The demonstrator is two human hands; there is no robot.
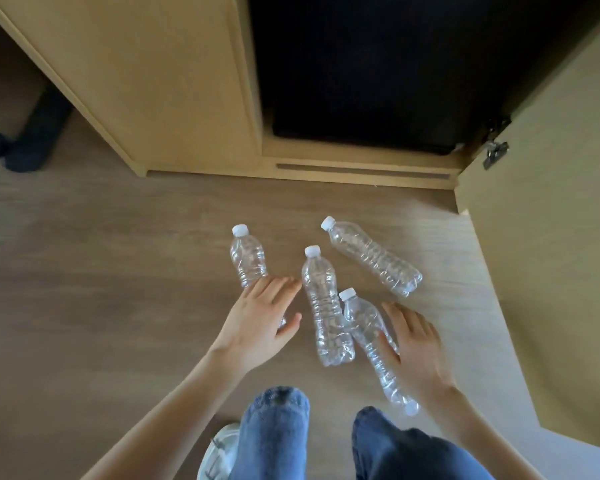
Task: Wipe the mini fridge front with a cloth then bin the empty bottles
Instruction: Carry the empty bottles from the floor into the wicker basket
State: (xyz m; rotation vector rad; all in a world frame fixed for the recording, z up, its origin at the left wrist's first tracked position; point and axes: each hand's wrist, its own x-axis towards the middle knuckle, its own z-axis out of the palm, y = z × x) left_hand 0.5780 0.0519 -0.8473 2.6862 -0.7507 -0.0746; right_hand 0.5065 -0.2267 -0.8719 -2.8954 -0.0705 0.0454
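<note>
Several clear empty plastic bottles with white caps lie on the wooden floor in front of the black mini fridge (361,74), which sits inside a wooden cabinet. My left hand (257,323) hovers spread over the lower half of the leftmost bottle (248,258), fingers apart. My right hand (418,344) rests open against the right side of the nearest bottle (369,330). A middle bottle (324,306) lies between my hands. A further bottle (374,259) lies tilted at the right. No cloth and no bin are in view.
The cabinet door (551,202) stands swung open at the right, its hinge (496,150) showing. A wooden side panel (146,81) rises at the left. A dark chair base (32,140) stands far left. My knees in jeans (274,431) and a white shoe (219,452) are below.
</note>
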